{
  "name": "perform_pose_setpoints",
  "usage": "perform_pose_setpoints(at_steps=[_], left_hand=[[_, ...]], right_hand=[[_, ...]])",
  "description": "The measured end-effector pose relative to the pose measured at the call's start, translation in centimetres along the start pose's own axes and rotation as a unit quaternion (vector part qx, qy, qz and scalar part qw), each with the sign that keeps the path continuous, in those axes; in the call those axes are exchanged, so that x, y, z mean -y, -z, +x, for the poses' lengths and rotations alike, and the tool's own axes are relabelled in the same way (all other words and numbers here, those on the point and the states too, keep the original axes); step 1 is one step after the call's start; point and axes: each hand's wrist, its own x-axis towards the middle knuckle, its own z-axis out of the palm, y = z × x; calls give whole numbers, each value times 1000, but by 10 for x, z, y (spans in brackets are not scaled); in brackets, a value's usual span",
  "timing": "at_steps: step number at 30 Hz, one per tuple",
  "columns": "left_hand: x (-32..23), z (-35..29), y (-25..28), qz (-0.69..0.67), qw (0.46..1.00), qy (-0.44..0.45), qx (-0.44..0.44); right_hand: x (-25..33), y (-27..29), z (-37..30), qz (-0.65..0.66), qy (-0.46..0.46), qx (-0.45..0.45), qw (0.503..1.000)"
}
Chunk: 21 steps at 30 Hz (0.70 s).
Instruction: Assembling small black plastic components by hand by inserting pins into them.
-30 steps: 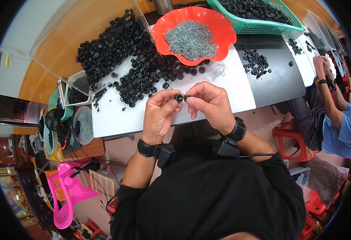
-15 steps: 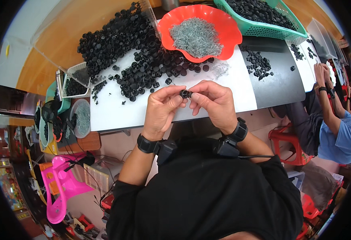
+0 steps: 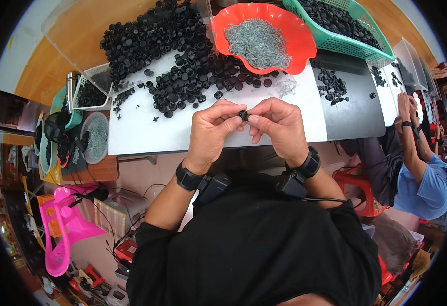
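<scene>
A small round black plastic part (image 3: 244, 116) is pinched between both hands above the table's near edge. My left hand (image 3: 214, 128) grips it with thumb and forefinger from the left, and my right hand (image 3: 278, 124) does the same from the right. The fingertips cover most of the part. Just beyond my hands, black round caps (image 3: 182, 84) lie spread on the white tabletop (image 3: 147, 133). A red scalloped bowl (image 3: 305, 47) of small silvery metal pieces (image 3: 259, 43) stands beyond them.
A green basket (image 3: 330, 36) of black parts stands far right. Smaller black pieces (image 3: 332, 85) lie on a dark mat (image 3: 358, 115). To the left are a clear tub (image 3: 97, 137) and a white basket (image 3: 92, 97). A co-worker in blue (image 3: 422, 183) sits at right.
The black part has turned between my fingertips, and less of it shows now. Both hands stay close together around it. The whole view has shifted slightly.
</scene>
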Motion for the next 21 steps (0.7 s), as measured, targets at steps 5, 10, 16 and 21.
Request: perform_pose_setpoints(at_steps=[5,10,16,21], left_hand=[[1,1,0,21,1000,-10,-3],[0,0,-1,54,999,-3,-3],[3,0,1,25,999,-19,-18],[5,0,3,-25,999,-21,-33]], right_hand=[[-1,1,2,-27,4,-3,1000],[-2,4,3,-46,-2,5,999],[-12,-1,5,-32,37,-11,999],[-13,-5,12,-40,55,-8,998]])
